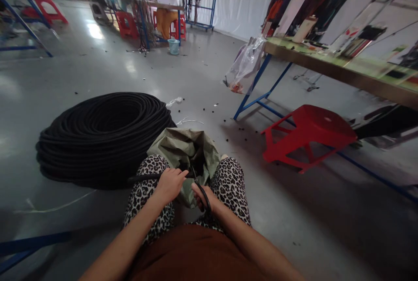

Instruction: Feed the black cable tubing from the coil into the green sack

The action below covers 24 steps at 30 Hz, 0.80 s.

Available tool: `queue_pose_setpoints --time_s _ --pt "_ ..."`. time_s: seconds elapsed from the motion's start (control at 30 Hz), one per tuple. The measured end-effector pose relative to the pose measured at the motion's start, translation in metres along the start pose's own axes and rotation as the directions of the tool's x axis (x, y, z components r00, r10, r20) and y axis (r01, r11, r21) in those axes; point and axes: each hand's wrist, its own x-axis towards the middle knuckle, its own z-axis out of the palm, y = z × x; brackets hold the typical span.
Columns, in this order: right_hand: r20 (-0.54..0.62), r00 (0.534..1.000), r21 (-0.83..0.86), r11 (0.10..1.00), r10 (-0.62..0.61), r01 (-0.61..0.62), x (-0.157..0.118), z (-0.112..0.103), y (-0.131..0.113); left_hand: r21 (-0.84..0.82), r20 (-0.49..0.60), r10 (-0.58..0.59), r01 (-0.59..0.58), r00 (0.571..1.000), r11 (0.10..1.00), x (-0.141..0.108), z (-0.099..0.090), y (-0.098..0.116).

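My left hand [171,184] is closed round a black cord [145,178] that lies across my left thigh, its end poking out to the right of my fingers. In my right hand [203,197] are black-handled scissors [206,198], their blades pointing up and away near the cord's end. Both hands are over an open greenish sack [207,152] between my knees, with dark pieces inside that I cannot make out well. A large coil of black cord [81,150] lies on the floor to the left of the sack.
To the right, a red stool [313,126] stands by a long table [342,67] with blue legs. A plastic bag [244,65] hangs at its corner. People sit at tables far back. White string [62,207] and small black bits lie on the floor.
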Motion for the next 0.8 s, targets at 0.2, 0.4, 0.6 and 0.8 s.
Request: queue_pose_setpoints --time_s 0.2,0.4,0.6,0.8 --pt "-0.058 0.998 -0.087 0.996 -0.016 0.011 -0.009 0.002 -0.005 0.017 -0.040 -0.046 0.047 0.998 0.999 0.001 0.004 0.004" --pt "-0.057 0.994 -0.211 0.974 -0.095 0.081 -0.007 0.000 -0.001 0.014 -0.048 -0.058 0.058 0.997 0.998 0.001 0.005 0.006" --pt "-0.037 0.988 -0.296 0.946 -0.148 0.131 -0.004 -0.003 0.005 0.011 -0.058 -0.063 0.063 0.996 0.998 0.001 0.007 0.005" --pt "-0.055 0.993 -0.322 0.943 -0.102 0.079 -0.009 -0.003 0.002 0.018 -0.043 -0.060 0.061 0.997 0.998 0.002 0.008 0.003"
